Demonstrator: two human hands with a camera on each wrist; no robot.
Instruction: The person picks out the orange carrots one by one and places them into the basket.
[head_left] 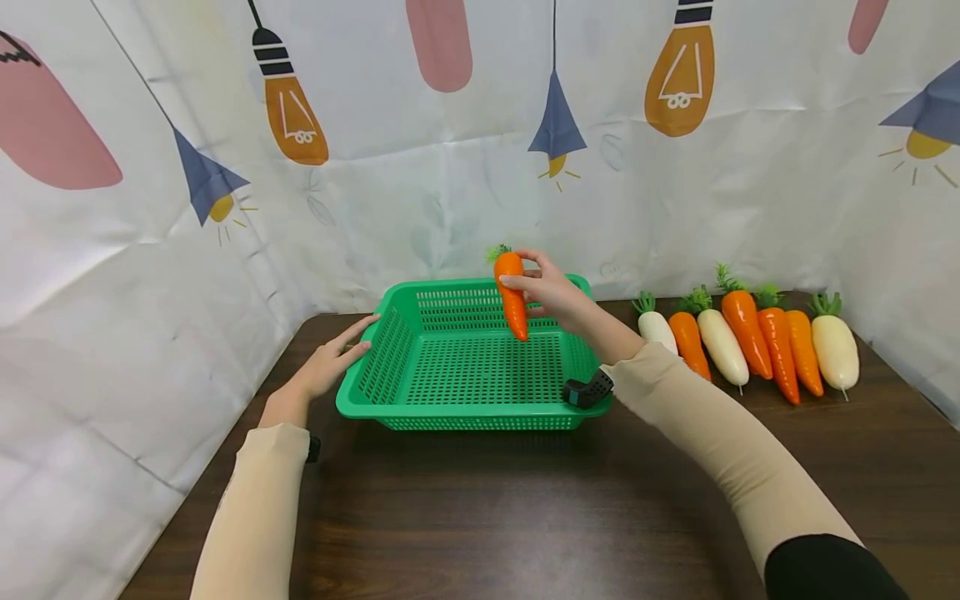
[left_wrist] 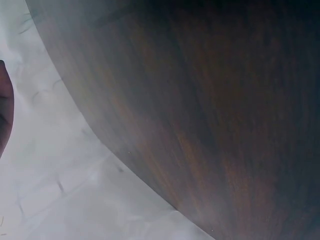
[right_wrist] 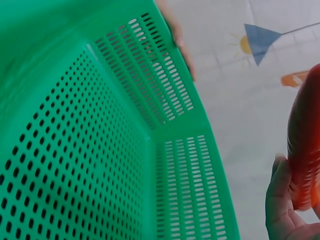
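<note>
An orange carrot [head_left: 512, 292] with a green leafy top is pinched between the thumb and fingers of my right hand [head_left: 551, 292]. It hangs tip down above the green plastic basket [head_left: 480, 410], whose perforated floor shows nothing lying on it. In the right wrist view the carrot [right_wrist: 305, 135] and part of the hand [right_wrist: 282, 200] appear at the right edge. My left hand [head_left: 330, 362] rests its straight fingers against the basket's left rim. The left wrist view catches only a sliver of the hand [left_wrist: 5, 107].
Right of the basket lies a row of carrots [head_left: 742, 329] and white radishes [head_left: 835, 350], several in all, leaves toward the back. The dark wooden table [head_left: 480, 517] ends at a patterned white cloth [head_left: 480, 192] behind and on the left.
</note>
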